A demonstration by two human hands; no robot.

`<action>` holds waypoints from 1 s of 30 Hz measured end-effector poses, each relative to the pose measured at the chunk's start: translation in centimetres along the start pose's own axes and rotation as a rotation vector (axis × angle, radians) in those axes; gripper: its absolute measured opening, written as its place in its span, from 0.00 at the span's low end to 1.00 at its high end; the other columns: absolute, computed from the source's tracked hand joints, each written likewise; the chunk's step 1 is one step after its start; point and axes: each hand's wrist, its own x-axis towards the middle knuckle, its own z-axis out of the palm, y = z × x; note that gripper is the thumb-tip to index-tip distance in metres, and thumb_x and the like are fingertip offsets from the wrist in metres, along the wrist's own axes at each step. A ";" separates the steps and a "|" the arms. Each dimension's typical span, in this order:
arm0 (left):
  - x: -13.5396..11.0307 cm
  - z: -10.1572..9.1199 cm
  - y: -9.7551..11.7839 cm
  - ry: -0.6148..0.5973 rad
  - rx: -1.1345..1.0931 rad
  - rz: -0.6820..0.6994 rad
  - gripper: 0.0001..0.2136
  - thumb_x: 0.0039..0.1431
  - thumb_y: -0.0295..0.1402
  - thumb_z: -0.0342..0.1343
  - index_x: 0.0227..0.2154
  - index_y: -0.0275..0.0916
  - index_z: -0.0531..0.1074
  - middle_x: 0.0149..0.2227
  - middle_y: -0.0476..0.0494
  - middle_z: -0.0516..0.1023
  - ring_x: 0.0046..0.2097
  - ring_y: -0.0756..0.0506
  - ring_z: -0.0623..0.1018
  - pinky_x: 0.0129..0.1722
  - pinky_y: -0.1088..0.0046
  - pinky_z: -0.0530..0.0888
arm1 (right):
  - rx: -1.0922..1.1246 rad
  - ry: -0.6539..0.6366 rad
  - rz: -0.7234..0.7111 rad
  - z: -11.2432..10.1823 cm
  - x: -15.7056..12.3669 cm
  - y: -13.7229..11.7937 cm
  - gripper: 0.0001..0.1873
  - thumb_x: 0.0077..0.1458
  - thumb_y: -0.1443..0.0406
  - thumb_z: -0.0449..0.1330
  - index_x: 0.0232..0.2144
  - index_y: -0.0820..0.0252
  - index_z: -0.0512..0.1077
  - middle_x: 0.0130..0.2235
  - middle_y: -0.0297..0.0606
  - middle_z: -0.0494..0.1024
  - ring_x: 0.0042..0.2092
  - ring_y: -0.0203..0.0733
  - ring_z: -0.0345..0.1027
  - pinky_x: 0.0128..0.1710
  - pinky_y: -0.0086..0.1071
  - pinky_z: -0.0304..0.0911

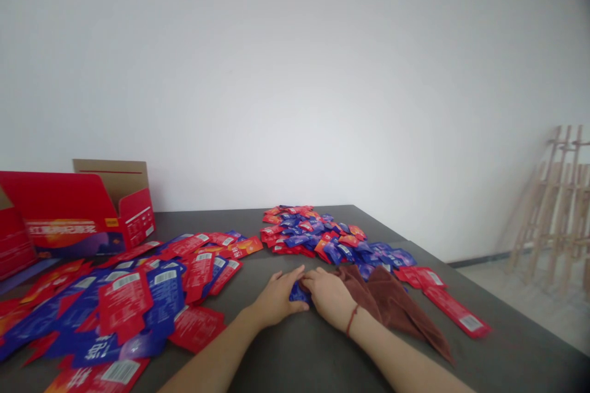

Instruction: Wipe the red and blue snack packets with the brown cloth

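Observation:
My left hand (278, 299) rests low over the dark table, its thumb and fingers curved around a small blue packet (300, 295). Close against it, my right hand (328, 296) is closed on a bit of brown cloth (391, 298), pressed to the same packet. The rest of the cloth lies crumpled to the right, partly behind my right wrist. My fingers hide much of the packet. Just beyond my hands is a heap of small folded red and blue packets (318, 233).
Long flat red and blue sachets (124, 301) are spread in a loose pile at the left. Behind them stands an open red carton (69, 215). A long red sachet (456, 310) lies near the table's (304, 356) right edge. Wooden easels (562, 209) lean by the wall.

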 end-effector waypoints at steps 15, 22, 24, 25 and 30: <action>0.0 0.1 -0.2 -0.001 0.015 -0.002 0.37 0.54 0.42 0.60 0.64 0.43 0.51 0.64 0.39 0.59 0.64 0.39 0.59 0.63 0.54 0.47 | 0.082 -0.015 -0.099 -1.1 -1.7 -0.6 0.15 0.58 0.71 0.49 0.40 0.57 0.75 0.45 0.37 0.74 0.46 0.40 0.65 0.43 0.30 0.56; -0.2 -0.5 0.4 -0.024 0.002 -0.029 0.35 0.56 0.39 0.58 0.64 0.44 0.50 0.63 0.40 0.61 0.63 0.41 0.60 0.63 0.56 0.46 | 0.003 -0.023 0.109 -0.7 -0.8 1.8 0.17 0.57 0.74 0.47 0.38 0.61 0.75 0.41 0.44 0.74 0.45 0.44 0.65 0.40 0.32 0.57; -0.3 -0.6 0.5 -0.027 -0.010 -0.029 0.35 0.56 0.39 0.58 0.64 0.44 0.50 0.62 0.40 0.62 0.64 0.41 0.60 0.63 0.55 0.46 | 0.013 -0.044 0.096 -1.1 -1.5 2.2 0.16 0.56 0.74 0.48 0.36 0.60 0.75 0.40 0.42 0.75 0.43 0.43 0.66 0.38 0.31 0.57; -0.3 -0.6 0.5 -0.029 -0.012 -0.028 0.36 0.55 0.39 0.59 0.64 0.44 0.50 0.62 0.40 0.62 0.64 0.41 0.60 0.63 0.55 0.46 | 0.020 -0.055 0.082 -1.3 -1.9 2.3 0.15 0.56 0.74 0.49 0.35 0.59 0.75 0.39 0.41 0.75 0.43 0.42 0.67 0.38 0.30 0.57; -0.1 -0.3 0.1 -0.017 0.016 -0.019 0.35 0.54 0.38 0.59 0.64 0.44 0.51 0.63 0.40 0.60 0.63 0.40 0.60 0.63 0.54 0.48 | 0.069 -0.069 -0.033 -1.6 -2.1 1.1 0.14 0.56 0.72 0.51 0.36 0.56 0.75 0.42 0.37 0.74 0.45 0.40 0.66 0.41 0.29 0.56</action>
